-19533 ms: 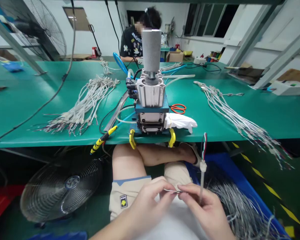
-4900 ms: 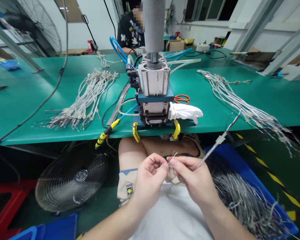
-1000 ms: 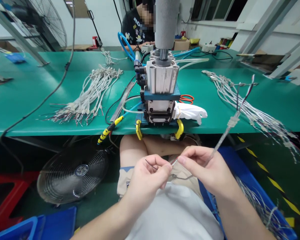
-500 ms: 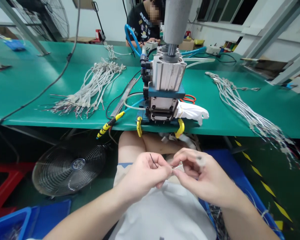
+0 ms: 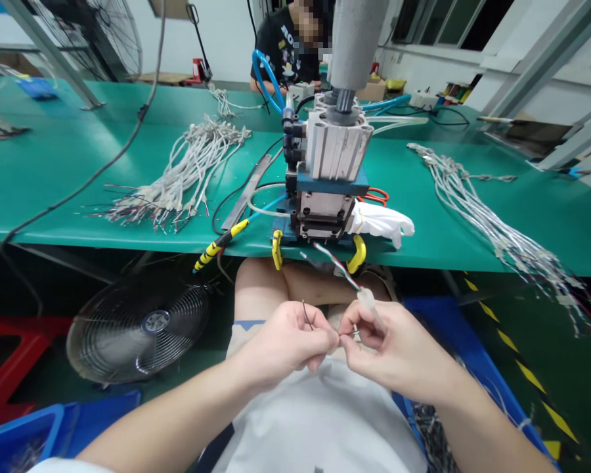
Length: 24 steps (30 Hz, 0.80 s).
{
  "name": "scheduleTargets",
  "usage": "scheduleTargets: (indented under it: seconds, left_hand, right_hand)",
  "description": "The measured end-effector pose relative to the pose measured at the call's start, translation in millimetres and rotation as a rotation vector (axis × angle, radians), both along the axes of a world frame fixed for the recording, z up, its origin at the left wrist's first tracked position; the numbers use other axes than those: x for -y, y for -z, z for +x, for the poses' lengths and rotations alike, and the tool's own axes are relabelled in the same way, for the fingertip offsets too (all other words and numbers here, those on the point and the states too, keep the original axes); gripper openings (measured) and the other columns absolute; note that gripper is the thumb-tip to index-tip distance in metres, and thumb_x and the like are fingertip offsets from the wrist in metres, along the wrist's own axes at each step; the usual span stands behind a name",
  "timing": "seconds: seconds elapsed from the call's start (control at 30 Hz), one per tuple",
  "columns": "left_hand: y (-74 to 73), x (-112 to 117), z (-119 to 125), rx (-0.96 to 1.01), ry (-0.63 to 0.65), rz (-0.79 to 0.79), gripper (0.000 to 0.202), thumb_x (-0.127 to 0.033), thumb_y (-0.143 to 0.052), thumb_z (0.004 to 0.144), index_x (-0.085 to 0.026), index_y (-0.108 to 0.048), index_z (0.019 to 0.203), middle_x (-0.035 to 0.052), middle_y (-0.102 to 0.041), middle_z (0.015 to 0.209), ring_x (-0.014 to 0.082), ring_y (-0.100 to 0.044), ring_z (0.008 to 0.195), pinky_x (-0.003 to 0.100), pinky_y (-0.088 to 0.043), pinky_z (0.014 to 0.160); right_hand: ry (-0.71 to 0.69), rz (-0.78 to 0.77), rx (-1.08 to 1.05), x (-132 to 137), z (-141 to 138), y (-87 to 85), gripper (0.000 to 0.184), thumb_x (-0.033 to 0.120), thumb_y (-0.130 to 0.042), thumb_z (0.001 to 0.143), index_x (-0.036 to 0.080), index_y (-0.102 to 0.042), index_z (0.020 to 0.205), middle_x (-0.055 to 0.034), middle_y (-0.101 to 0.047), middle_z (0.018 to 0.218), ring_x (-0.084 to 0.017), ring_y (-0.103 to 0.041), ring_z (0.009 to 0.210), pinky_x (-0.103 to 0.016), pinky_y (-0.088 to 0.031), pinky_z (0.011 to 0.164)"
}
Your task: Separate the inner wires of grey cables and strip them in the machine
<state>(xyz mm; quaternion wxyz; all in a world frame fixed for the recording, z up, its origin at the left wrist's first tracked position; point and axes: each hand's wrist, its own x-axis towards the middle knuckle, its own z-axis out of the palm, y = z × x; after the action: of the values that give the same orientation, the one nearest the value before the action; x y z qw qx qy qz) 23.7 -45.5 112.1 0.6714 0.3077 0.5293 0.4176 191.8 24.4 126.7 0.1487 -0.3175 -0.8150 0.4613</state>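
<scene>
Over my lap, my left hand [image 5: 300, 338] pinches a thin dark wire [image 5: 307, 315], whose end sticks up past the fingers. My right hand [image 5: 387, 341] touches it fingertip to fingertip, closed on a white cable [image 5: 369, 301]. From that cable's sheath, twisted red, white and green strands [image 5: 342, 268] reach up toward the table edge. A short bit of wire shows between the right fingers; where the wires meet is hidden. Just beyond stands a pneumatic press machine [image 5: 332, 151] with yellow clamps [image 5: 357, 255] at its foot.
Bundles of white cables lie on the green table [image 5: 256, 148]: one bundle [image 5: 177, 174] at left, another [image 5: 492, 210] at right. A yellow-black striped tool [image 5: 221, 246] hangs over the edge. Below are a floor fan [image 5: 155, 322] and blue bins [image 5: 59, 420]. A person [image 5: 288, 49] sits opposite.
The white cable in my right hand has swung into view, its coloured strands now pointing up and away. Both hands stay pinched together in nearly the same place. The view has shifted slightly.
</scene>
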Motion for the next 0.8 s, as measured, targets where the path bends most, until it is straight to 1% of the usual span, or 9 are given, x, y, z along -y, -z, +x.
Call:
scheduleTargets:
  seconds: [0.1, 0.17, 0.23, 0.3, 0.4, 0.5, 0.57, 0.7, 0.8]
  left_hand:
    - [0.6, 2.9, 2.1, -0.118, -0.032, 0.029, 0.011, -0.02, -0.065, 0.072, -0.015, -0.06, 0.063, -0.0018, -0.056, 0.043, 0.0073, -0.045, 0.039, 0.017, -0.031, 0.041]
    - [0.7, 6.9, 2.5, -0.254, -0.05, 0.121, 0.011, -0.023, -0.063, 0.077, -0.016, -0.063, 0.069, 0.0025, -0.065, 0.055, 0.0122, -0.058, 0.05, 0.02, -0.042, 0.049]
    - [1.4, 11.7, 1.6, -0.422, -0.046, 0.246, 0.014, -0.026, -0.061, 0.081, -0.015, -0.066, 0.074, 0.006, -0.071, 0.068, 0.0154, -0.063, 0.061, 0.022, -0.046, 0.056]
    - [2.4, 15.7, 0.3, -0.527, -0.024, 0.329, 0.016, -0.027, -0.06, 0.083, -0.015, -0.068, 0.076, 0.0067, -0.072, 0.07, 0.0162, -0.064, 0.063, 0.023, -0.046, 0.057]
    - [2.9, 18.2, 0.0, -0.468, -0.004, 0.28, 0.016, -0.029, -0.06, 0.084, -0.015, -0.064, 0.075, 0.0047, -0.069, 0.064, 0.0136, -0.061, 0.055, 0.021, -0.045, 0.051]
    - [1.2, 17.1, 2.1, -0.345, -0.026, 0.167, 0.016, -0.028, -0.059, 0.083, -0.016, -0.059, 0.073, 0.0016, -0.067, 0.058, 0.0075, -0.049, 0.041, 0.019, -0.04, 0.043]
    - [-0.2, 15.7, 3.9, -0.317, -0.053, 0.143, 0.015, -0.027, -0.06, 0.082, -0.016, -0.057, 0.072, 0.0003, -0.065, 0.055, 0.0053, -0.044, 0.037, 0.018, -0.039, 0.041]
    - [-1.3, 13.6, 6.0, -0.317, -0.086, 0.171, 0.015, -0.025, -0.062, 0.079, -0.014, -0.057, 0.069, 0.0007, -0.063, 0.053, 0.0075, -0.052, 0.045, 0.016, -0.039, 0.045]
    - [-0.5, 13.6, 6.1, -0.326, -0.087, 0.18, 0.015, -0.026, -0.063, 0.078, -0.014, -0.058, 0.069, -0.0001, -0.061, 0.053, 0.0079, -0.051, 0.046, 0.017, -0.038, 0.045]
  right_hand:
    - [0.038, -0.151, 0.021, -1.3, 0.7, 6.3, 0.007, 0.014, -0.06, 0.077, 0.019, -0.06, 0.073, 0.0062, -0.04, 0.056, -0.009, -0.034, 0.05, -0.022, -0.026, 0.043]
    - [0.059, -0.212, 0.006, -1.8, 0.9, 10.2, 0.005, 0.015, -0.06, 0.078, 0.019, -0.06, 0.075, 0.0052, -0.045, 0.058, -0.01, -0.036, 0.051, -0.023, -0.027, 0.044]
    - [0.076, -0.222, -0.025, -1.7, 1.2, 12.6, 0.006, 0.014, -0.06, 0.078, 0.019, -0.06, 0.074, 0.0049, -0.045, 0.059, -0.01, -0.037, 0.053, -0.023, -0.028, 0.046]
    - [0.077, -0.213, -0.05, -1.4, 2.1, 13.0, 0.007, 0.012, -0.06, 0.077, 0.019, -0.06, 0.074, 0.0054, -0.044, 0.06, -0.01, -0.036, 0.053, -0.023, -0.028, 0.047]
    - [0.079, -0.214, -0.072, -1.9, 4.8, 11.2, 0.008, 0.011, -0.061, 0.076, 0.018, -0.06, 0.073, 0.0065, -0.04, 0.059, -0.009, -0.034, 0.053, -0.022, -0.028, 0.047]
    - [0.092, -0.268, -0.087, -4.3, 7.2, 8.8, 0.006, 0.012, -0.06, 0.078, 0.018, -0.06, 0.074, 0.0063, -0.042, 0.058, -0.009, -0.035, 0.053, -0.022, -0.028, 0.047]
    - [0.089, -0.304, -0.089, -6.1, 7.7, 7.4, 0.007, 0.013, -0.06, 0.078, 0.017, -0.059, 0.074, 0.0062, -0.043, 0.058, -0.009, -0.035, 0.053, -0.022, -0.027, 0.047]
    - [0.069, -0.345, -0.082, -8.4, 7.5, 4.4, 0.007, 0.013, -0.059, 0.079, 0.018, -0.057, 0.074, 0.0068, -0.041, 0.058, -0.009, -0.034, 0.052, -0.022, -0.027, 0.046]
    - [0.031, -0.355, -0.065, -8.7, 8.0, 2.2, 0.004, 0.016, -0.059, 0.081, 0.018, -0.058, 0.078, 0.0077, -0.039, 0.056, -0.009, -0.032, 0.049, -0.022, -0.026, 0.044]
